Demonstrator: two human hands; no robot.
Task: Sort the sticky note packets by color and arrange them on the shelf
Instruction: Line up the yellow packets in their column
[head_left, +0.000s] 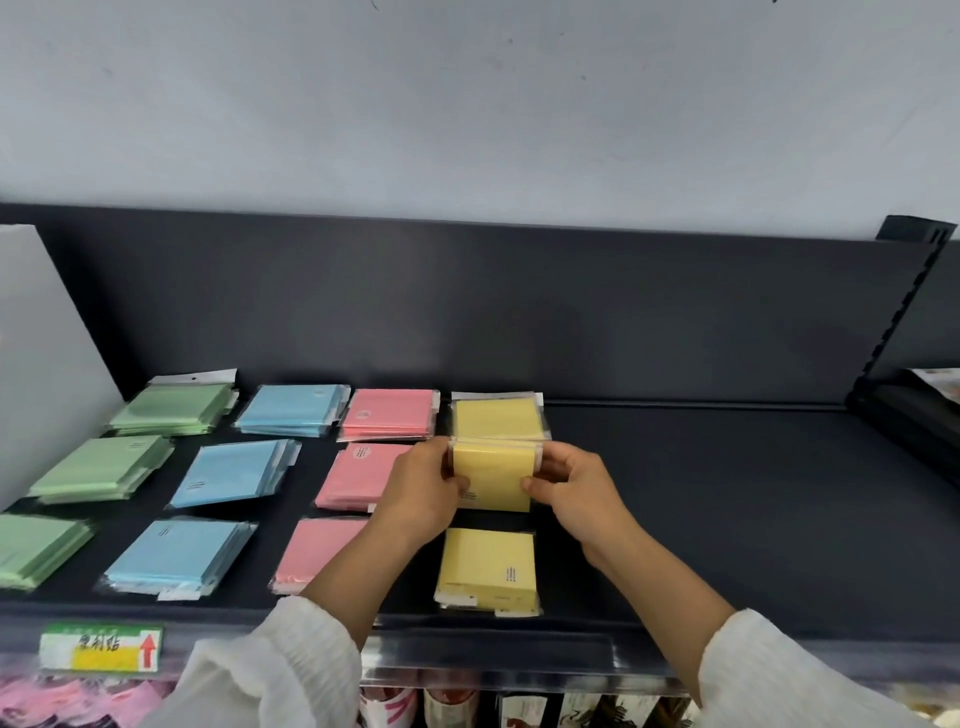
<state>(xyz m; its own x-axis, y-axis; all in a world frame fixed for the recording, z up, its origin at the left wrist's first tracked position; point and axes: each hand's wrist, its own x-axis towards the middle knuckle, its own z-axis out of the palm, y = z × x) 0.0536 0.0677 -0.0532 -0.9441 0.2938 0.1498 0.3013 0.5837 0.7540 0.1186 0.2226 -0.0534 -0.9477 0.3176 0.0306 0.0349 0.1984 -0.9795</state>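
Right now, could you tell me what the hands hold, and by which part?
The middle yellow packets: the left hand grips their left edge, the right hand their right edge.

A pale grey wall (467, 104) is seen above a dark back panel (467, 301); the shelf (727, 493) is bounded at the right by a slotted upright (902, 306).

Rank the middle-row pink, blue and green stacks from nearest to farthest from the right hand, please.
From the right hand, which holds a yellow stack together with the left hand:
1. Pink stack, middle row, just beyond the left hand.
2. Blue stack, further left.
3. Green stack, far left.
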